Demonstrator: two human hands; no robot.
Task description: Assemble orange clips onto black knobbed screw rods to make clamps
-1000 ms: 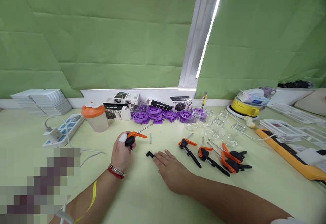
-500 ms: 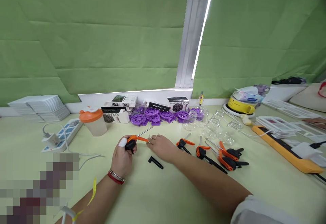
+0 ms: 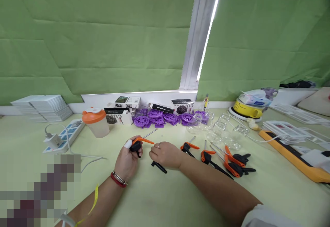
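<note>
My left hand (image 3: 125, 161) is shut on a small orange-and-black bar clamp (image 3: 138, 142) whose thin metal rod points up and to the right. The hand has a white cap on one fingertip and bracelets at the wrist. My right hand (image 3: 166, 154) rests on the pale green table (image 3: 160, 199) just right of the clamp, fingers curled together at its orange lever tip. The small metal pin that lay there no longer shows on the table and seems pinched in those fingers. A loose black clamp piece (image 3: 159, 167) lies against the near side of my right hand.
Several more orange-and-black clamps (image 3: 221, 158) lie to the right, clear glass jars (image 3: 219, 129) behind them. Purple discs (image 3: 165, 117) and boxes (image 3: 123, 101) line the back. An orange-lidded cup (image 3: 95, 123) and power strip (image 3: 63, 134) sit left; a long orange bar (image 3: 294, 156) right.
My right hand left the black piece, reached up to the metal pin by the clamp's tip, and closed its fingers there. The pin is gone from the table. My left hand kept holding the clamp.
</note>
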